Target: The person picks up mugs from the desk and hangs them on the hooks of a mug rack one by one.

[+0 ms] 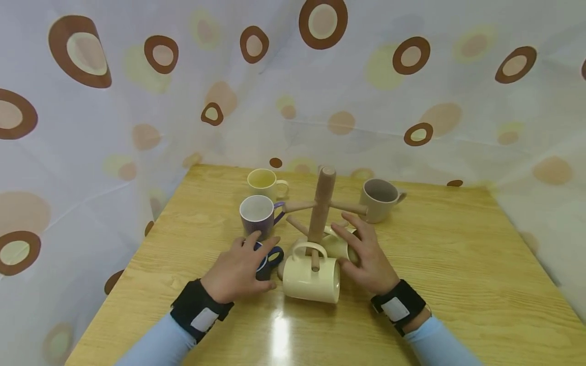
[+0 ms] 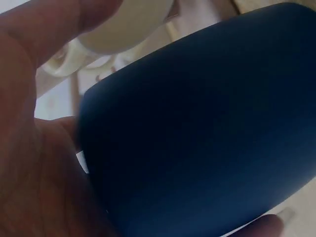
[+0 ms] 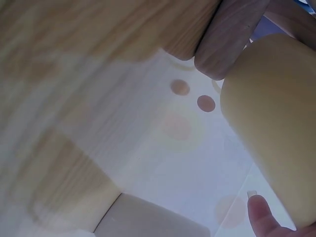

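A wooden mug tree (image 1: 322, 208) stands mid-table with pegs sticking out. One cream mug (image 1: 311, 284) hangs sideways at its front, handle over a low peg; another cream mug (image 1: 338, 247) lies sideways at its right. Around the navy mug (image 1: 263, 273), left of the tree, my left hand (image 1: 238, 269) spreads its fingers. The navy mug's body (image 2: 197, 128) fills the left wrist view. My right hand (image 1: 363, 256) is at the right-hand cream mug, fingers stretched over it and partly hiding it. A fingertip (image 3: 261, 215) shows beside that mug's wall in the right wrist view.
Behind the navy mug stands a purple mug (image 1: 257, 219), its handle toward the tree. A pale yellow mug (image 1: 264, 192) is farther back. At the back right stands a grey mug (image 1: 374, 207), near a peg's end. A dotted curtain (image 1: 284, 81) surrounds the wooden table (image 1: 471, 284).
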A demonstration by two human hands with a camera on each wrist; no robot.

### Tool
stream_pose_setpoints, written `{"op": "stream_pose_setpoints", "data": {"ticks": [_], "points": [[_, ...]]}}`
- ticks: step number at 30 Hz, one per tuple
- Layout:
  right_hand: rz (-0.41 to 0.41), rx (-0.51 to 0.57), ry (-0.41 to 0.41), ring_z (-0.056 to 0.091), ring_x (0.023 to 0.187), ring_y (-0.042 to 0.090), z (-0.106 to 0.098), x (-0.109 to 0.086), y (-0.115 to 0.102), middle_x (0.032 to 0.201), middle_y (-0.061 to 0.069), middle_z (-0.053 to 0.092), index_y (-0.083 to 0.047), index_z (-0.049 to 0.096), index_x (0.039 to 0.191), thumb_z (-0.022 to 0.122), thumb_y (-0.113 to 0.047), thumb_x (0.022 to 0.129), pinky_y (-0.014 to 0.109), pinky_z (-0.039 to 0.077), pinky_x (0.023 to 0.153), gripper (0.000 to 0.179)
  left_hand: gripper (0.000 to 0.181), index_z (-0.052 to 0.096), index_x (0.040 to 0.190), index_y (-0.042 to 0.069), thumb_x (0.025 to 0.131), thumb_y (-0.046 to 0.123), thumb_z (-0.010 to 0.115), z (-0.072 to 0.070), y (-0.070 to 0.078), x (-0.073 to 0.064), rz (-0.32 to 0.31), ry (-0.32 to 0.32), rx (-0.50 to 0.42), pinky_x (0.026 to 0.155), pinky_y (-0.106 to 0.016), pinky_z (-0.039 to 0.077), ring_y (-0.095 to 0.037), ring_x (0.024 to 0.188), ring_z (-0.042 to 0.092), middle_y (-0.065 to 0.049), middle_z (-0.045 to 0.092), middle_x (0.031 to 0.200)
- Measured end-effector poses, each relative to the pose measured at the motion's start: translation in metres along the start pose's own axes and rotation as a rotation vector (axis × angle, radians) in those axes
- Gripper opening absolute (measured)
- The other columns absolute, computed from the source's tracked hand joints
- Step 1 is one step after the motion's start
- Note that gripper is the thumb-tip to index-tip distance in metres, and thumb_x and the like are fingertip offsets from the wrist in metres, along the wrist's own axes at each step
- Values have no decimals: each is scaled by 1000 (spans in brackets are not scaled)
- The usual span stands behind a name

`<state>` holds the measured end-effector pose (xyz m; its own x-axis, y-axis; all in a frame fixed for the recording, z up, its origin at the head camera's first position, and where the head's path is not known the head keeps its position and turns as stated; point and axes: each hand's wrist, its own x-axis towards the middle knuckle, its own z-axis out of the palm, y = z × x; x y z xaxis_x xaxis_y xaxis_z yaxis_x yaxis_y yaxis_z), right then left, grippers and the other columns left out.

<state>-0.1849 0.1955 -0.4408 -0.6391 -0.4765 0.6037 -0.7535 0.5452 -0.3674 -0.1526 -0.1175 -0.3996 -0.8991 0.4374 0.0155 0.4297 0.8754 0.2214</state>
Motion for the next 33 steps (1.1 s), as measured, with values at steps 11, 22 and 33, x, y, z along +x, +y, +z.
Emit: {"op": "stream_pose_setpoints", "data": {"ticks": [11, 22, 33], "points": [[23, -7, 14, 27, 129, 33, 0, -2, -3, 146, 17, 33, -17, 47, 139, 61, -16, 73, 53, 37, 90, 67, 59, 55, 118, 17, 67, 43, 69, 15, 0, 12, -43, 12, 150, 47, -35, 43, -26, 79, 45, -10, 51, 105], [39, 29, 46, 33, 120, 31, 3, -2, -2, 131, 14, 43, -17, 49, 137, 62, -16, 70, 53, 33, 92, 68, 61, 56, 121, 17, 69, 47, 72, 18, -6, 2, -203, 194, -68, 55, -46, 53, -29, 90, 50, -12, 55, 110], [70, 51, 45, 33, 120, 28, 2, -2, -4, 127, 14, 45, -17, 49, 137, 62, -15, 71, 53, 35, 91, 67, 65, 53, 125, 16, 73, 48, 74, 3, -3, 4, -193, 455, -308, 67, -49, 55, -26, 96, 50, -11, 52, 111]]}}
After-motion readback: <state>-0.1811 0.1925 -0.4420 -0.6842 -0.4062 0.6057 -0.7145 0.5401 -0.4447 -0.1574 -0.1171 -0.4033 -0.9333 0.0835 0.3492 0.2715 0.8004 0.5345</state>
